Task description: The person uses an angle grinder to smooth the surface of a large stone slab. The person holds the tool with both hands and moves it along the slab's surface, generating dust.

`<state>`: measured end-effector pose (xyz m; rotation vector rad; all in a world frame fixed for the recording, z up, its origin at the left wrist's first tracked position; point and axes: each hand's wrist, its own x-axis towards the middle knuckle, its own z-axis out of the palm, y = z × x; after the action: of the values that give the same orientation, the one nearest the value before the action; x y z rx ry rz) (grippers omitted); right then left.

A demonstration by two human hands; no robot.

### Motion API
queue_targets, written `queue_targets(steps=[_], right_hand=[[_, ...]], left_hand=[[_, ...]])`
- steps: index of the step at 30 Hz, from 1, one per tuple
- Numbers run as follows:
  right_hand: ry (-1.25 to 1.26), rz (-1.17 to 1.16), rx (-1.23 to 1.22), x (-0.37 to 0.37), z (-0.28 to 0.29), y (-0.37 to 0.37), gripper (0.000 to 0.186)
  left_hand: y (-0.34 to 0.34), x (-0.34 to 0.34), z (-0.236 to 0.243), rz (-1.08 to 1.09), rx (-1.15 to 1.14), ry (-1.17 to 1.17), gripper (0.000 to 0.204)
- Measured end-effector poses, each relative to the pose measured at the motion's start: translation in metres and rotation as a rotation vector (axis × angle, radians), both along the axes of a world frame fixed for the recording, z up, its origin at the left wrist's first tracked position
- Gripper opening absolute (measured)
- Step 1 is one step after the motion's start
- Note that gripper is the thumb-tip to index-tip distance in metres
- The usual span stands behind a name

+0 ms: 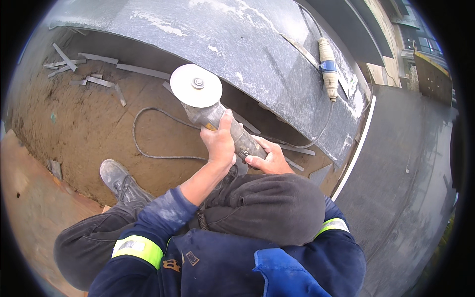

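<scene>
Hands (219, 143) (267, 159) grip angle grinder (217, 119) beside dark stone slab (237, 44)

Navy sleeves (148, 222) with reflective yellow bands (138, 249).

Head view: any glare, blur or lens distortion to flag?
Head view: soft daylight with no hard shadows; the pale cutting disc looks washed out; fisheye bends the dark stone slab edge into an arc, corners vignetted black; left hand and right hand on the angle grinder are sharp.
</scene>
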<state>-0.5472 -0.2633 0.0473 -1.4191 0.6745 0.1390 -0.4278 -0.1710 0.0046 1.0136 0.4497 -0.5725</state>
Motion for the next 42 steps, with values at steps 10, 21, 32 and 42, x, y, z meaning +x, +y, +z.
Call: queue_targets(steps=[10, 21, 32, 42], right_hand=[[0.0, 0.008, 0.04, 0.003, -0.002, -0.002, 0.062], [-0.041, 0.051, 0.066, 0.023, -0.001, -0.004, 0.061], [-0.051, 0.068, 0.056, 0.043, -0.009, 0.0, 0.057], [-0.124, 0.062, -0.039, 0.055, -0.014, 0.009, 0.054]], left_hand=[[0.0, 0.003, -0.001, 0.0, 0.022, -0.02, 0.028], [0.0, 0.023, 0.002, 0.034, 0.003, 0.024, 0.024], [0.005, 0.048, -0.002, -0.002, 0.004, 0.005, 0.031], [0.011, 0.063, -0.002, -0.03, -0.023, 0.023, 0.029]])
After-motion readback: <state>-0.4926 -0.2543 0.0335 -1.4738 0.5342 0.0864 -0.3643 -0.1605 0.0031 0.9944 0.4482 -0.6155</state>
